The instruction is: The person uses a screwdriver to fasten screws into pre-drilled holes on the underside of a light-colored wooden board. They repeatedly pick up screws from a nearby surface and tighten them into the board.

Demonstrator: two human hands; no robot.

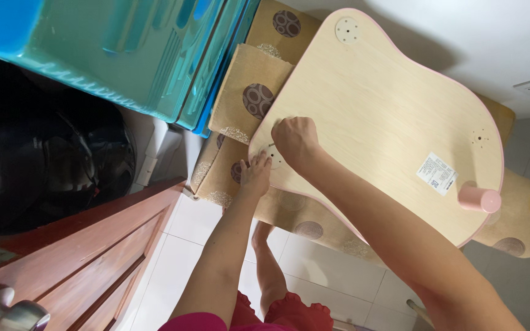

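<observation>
Crowding tabletop point(387, 116): teal bins point(124, 55), wooden door point(93, 257), pink leg point(478, 198).

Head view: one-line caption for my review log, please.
Both hands, left hand and right hand, work at a round mounting disc on an upturned wooden tabletop.

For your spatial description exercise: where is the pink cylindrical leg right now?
In the head view, the pink leg stands at the right edge of the wooden tabletop, beside the white sticker, far from both hands.
</observation>
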